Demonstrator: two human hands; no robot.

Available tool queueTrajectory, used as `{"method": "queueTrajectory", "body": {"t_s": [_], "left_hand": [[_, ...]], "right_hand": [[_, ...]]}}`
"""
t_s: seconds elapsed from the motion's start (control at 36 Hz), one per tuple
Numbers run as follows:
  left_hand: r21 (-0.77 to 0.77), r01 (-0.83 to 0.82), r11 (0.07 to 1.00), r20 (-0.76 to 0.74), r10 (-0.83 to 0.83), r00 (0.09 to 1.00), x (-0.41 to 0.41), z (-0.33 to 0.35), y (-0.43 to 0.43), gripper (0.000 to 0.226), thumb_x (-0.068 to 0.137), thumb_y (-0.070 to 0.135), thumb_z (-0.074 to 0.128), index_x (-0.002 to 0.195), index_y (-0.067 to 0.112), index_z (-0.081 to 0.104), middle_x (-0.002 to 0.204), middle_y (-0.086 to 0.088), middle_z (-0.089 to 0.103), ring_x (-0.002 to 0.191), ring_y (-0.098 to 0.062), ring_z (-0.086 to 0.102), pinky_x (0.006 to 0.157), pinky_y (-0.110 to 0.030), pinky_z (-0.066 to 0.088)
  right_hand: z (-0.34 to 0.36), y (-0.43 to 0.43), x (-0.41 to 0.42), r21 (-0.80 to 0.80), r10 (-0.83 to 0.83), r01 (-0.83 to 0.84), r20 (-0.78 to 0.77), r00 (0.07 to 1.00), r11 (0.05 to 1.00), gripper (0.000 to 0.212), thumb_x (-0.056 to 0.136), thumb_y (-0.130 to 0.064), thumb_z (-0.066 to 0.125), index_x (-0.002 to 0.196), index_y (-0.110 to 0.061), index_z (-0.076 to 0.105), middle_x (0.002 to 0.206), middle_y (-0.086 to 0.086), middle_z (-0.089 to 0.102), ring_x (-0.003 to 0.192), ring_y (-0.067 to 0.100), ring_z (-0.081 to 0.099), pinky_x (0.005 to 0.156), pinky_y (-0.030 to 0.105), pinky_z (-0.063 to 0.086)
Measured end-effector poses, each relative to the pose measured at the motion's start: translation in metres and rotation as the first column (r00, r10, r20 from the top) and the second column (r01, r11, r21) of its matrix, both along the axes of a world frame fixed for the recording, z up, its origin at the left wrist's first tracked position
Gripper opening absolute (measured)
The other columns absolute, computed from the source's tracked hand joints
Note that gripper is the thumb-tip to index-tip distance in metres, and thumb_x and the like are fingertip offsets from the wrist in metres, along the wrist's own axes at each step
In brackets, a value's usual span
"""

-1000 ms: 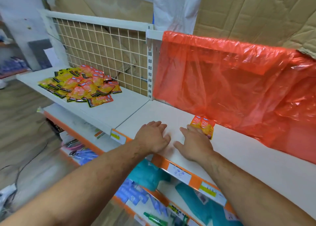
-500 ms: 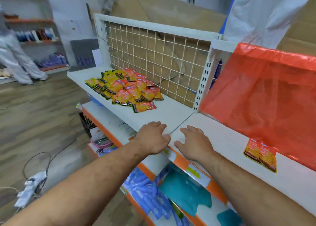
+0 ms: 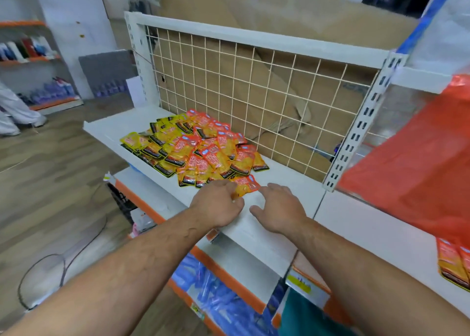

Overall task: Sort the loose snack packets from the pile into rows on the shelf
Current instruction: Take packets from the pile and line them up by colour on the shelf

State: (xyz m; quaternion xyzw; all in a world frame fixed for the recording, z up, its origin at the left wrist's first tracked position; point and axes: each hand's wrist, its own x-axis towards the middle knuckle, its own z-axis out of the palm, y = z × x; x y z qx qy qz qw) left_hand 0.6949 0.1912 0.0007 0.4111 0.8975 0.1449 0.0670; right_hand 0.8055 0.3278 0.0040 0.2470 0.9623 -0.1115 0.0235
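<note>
The left grip and right grip have left the placed packets and reached the pile.

Print mostly too blurred to read.
Snack packets in the pile: white letters on black bands, maybe "KON…". Yellow price tag below-right of pile: unreadable.

I had a single view: the wide-angle camera worn on the person's head. It looked forward and down, close over the shelf, facing the wire grid behind it, with the floor at left.
</note>
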Motion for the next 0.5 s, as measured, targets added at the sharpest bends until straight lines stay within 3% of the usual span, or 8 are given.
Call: {"method": "queueTrajectory", "body": {"t_s": [0.11,0.25,0.39,0.5], "left_hand": [[0.015,-0.033,0.999,0.013,0.033,0.999,-0.026,-0.005,0.018,0.041,0.092,0.042,0.049,0.123,0.018,0.059,0.116,-0.002,0.062,0.114,-0.024,0.052,0.088,-0.035,0.047],[0.040,-0.108,0.993,-0.028,0.109,0.994,-0.052,-0.017,0.041,0.019,0.081,0.037,0.051,0.080,0.018,0.053,0.084,-0.003,0.059,0.087,-0.028,0.057,0.059,-0.034,0.041],[-0.042,-0.138,0.990,-0.065,0.135,0.989,-0.063,-0.022,0.060,0.035,0.081,0.042,0.061,0.109,0.021,0.062,0.101,-0.003,0.060,0.099,-0.025,0.057,0.067,-0.033,0.043],[-0.106,-0.150,0.983,-0.084,0.142,0.986,-0.069,-0.023,0.070,0.040,0.082,0.037,0.064,0.115,0.016,0.056,0.107,-0.008,0.057,0.101,-0.029,0.056,0.065,-0.033,0.036]], "right_hand": [[-0.008,0.021,-0.036,-0.035,-0.004,0.002,-0.059,0.998,0.999,0.055,0.093,-0.051,0.052,0.142,-0.026,0.048,0.145,0.003,0.047,0.134,0.026,0.038,0.105,0.038,0.040],[-0.008,0.047,-0.083,-0.155,-0.093,0.070,-0.147,0.985,0.985,0.036,0.093,-0.039,0.055,0.120,-0.016,0.063,0.123,0.008,0.062,0.117,0.030,0.052,0.091,0.037,0.048],[-0.015,0.074,-0.127,-0.319,-0.221,0.167,-0.144,0.965,0.933,0.028,0.089,-0.041,0.055,0.097,-0.014,0.062,0.098,0.007,0.067,0.097,0.029,0.062,0.075,0.034,0.051],[-0.030,0.089,-0.150,-0.399,-0.272,0.218,-0.085,0.958,0.891,0.039,0.084,-0.048,0.060,0.099,-0.013,0.061,0.095,0.005,0.067,0.090,0.027,0.063,0.067,0.030,0.045]]}}
